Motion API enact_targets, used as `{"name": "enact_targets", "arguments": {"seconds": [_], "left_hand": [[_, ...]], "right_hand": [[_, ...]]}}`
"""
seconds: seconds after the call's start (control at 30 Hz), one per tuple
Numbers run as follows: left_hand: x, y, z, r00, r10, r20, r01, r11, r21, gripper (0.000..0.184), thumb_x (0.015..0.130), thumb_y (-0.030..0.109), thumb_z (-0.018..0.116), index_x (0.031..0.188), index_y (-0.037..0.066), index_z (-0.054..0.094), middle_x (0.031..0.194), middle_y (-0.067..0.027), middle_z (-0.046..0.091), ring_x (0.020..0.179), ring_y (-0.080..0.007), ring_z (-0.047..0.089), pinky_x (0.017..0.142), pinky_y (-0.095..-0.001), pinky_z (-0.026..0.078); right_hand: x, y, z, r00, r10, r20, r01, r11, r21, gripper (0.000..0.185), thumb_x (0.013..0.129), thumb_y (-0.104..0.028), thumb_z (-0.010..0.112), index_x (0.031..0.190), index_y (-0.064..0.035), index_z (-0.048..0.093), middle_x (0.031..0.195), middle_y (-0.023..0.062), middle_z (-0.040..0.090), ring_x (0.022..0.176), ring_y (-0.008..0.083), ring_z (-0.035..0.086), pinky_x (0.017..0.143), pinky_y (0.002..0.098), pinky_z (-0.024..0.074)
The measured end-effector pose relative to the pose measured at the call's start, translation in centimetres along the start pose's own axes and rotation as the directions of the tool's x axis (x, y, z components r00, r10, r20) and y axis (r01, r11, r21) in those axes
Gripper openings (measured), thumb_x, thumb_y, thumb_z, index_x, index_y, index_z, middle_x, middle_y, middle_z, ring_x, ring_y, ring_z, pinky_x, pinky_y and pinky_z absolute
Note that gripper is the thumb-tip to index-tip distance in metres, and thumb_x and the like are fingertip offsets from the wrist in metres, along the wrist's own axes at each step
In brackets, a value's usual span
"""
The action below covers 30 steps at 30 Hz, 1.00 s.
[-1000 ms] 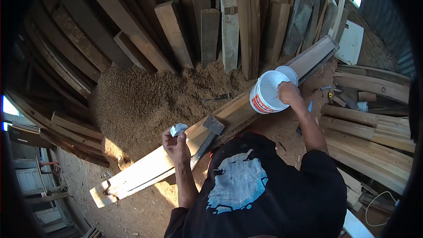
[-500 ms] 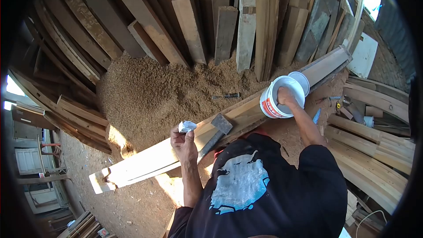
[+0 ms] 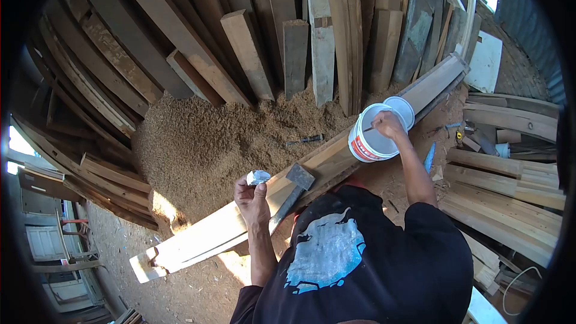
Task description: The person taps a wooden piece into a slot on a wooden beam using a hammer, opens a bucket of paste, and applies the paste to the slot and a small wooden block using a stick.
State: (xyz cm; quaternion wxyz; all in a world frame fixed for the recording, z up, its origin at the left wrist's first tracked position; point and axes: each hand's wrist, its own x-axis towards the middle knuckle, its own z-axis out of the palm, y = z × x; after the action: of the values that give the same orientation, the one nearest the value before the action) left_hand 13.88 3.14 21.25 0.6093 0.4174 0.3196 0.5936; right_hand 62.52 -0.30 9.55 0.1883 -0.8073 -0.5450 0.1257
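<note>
My left hand [image 3: 253,204] is raised over the long wooden beam [image 3: 327,164], its fingers closed around a small white-and-grey crumpled piece [image 3: 258,177]. A white bucket with a red label [image 3: 364,149] stands on the beam to the right. Over its mouth is my right hand [image 3: 389,125], fingers pinched together; a thin dark bit shows at the fingertips, too small to name. The bucket's round white lid [image 3: 401,108] lies just behind it. Between my hands, a hammer with a square head [image 3: 300,177] rests on the beam.
Sawdust [image 3: 198,150] is heaped behind the beam, with a dark slim tool [image 3: 305,140] on it. Tall planks [image 3: 249,54] lean along the back. Stacked boards [image 3: 504,204] lie at right, near a blue pointed object [image 3: 430,157] and a yellow tape measure [image 3: 459,135].
My right hand has risen from deep inside the bucket to its mouth. My left hand still holds the white-and-grey piece. The whole view has shifted slightly.
</note>
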Motion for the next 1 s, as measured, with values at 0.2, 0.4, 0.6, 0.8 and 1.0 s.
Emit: {"name": "enact_targets", "arguments": {"seconds": [0.2, 0.4, 0.6, 0.8, 1.0], "left_hand": [[-0.1, -0.4, 0.0, 0.999, -0.002, 0.04, 0.002, 1.0, 0.021, 0.034, 0.088, 0.006, 0.081, 0.115, 0.004, 0.06, 0.109, -0.0088, 0.072, 0.102, -0.0169, 0.068, 0.095, -0.0328, 0.053], [-0.2, -0.3, 0.0, 0.99, 0.079, 0.119, -0.082, 0.996, 0.025, 0.036, 0.088, -0.004, 0.076, 0.119, 0.006, 0.06, 0.117, -0.0092, 0.069, 0.106, -0.0182, 0.066, 0.098, -0.0335, 0.053], [0.5, 2.4, -0.4, 0.849, 0.406, 0.337, -0.525, 0.715, 0.462, 0.032, 0.085, -0.005, 0.078, 0.111, 0.006, 0.065, 0.116, -0.0141, 0.066, 0.104, -0.0245, 0.066, 0.092, -0.0368, 0.054], [0.6, 6.6, 1.1, 0.709, 0.549, 0.443, -0.686, 0.388, 0.616, 0.041, 0.07, -0.011, 0.078, 0.103, 0.011, 0.071, 0.105, -0.0104, 0.073, 0.088, -0.0261, 0.064, 0.075, -0.0367, 0.05], [-0.6, 7.3, 0.0, 0.709, 0.579, 0.403, -0.655, 0.33, 0.68, 0.04, 0.071, -0.007, 0.082, 0.104, 0.013, 0.073, 0.105, -0.0088, 0.073, 0.085, -0.0254, 0.062, 0.073, -0.0382, 0.046]], "right_hand": [[-3.1, -1.3, -7.1, 0.965, 0.255, 0.064, -0.243, 0.772, 0.588, 0.025, 0.093, 0.0, 0.06, 0.117, 0.0033, 0.067, 0.082, 0.007, 0.067, 0.064, 0.0106, 0.058, 0.055, 0.0277, 0.048], [-5.0, -3.7, -9.4, 0.958, 0.261, 0.118, -0.237, 0.491, 0.838, 0.026, 0.096, -0.006, 0.062, 0.12, 0.0029, 0.066, 0.091, 0.0047, 0.068, 0.066, 0.0073, 0.057, 0.059, 0.0237, 0.0494], [-4.8, -13.8, -11.1, 0.996, -0.052, 0.072, -0.055, 0.269, 0.962, 0.028, 0.1, -0.011, 0.062, 0.124, 0.0032, 0.065, 0.095, 0.0042, 0.07, 0.075, 0.0067, 0.062, 0.069, 0.0236, 0.0543], [-6.1, -26.6, -12.4, 0.91, -0.414, -0.006, 0.119, 0.246, 0.962, 0.029, 0.095, -0.008, 0.069, 0.121, 0.0026, 0.065, 0.101, 0.0063, 0.072, 0.084, 0.0082, 0.065, 0.077, 0.0243, 0.055], [-7.4, -32.5, -10.9, 0.781, -0.624, -0.021, 0.284, 0.325, 0.902, 0.02, 0.093, -0.001, 0.071, 0.113, 0.0013, 0.069, 0.101, 0.0107, 0.075, 0.096, 0.018, 0.073, 0.087, 0.0308, 0.058]]}}
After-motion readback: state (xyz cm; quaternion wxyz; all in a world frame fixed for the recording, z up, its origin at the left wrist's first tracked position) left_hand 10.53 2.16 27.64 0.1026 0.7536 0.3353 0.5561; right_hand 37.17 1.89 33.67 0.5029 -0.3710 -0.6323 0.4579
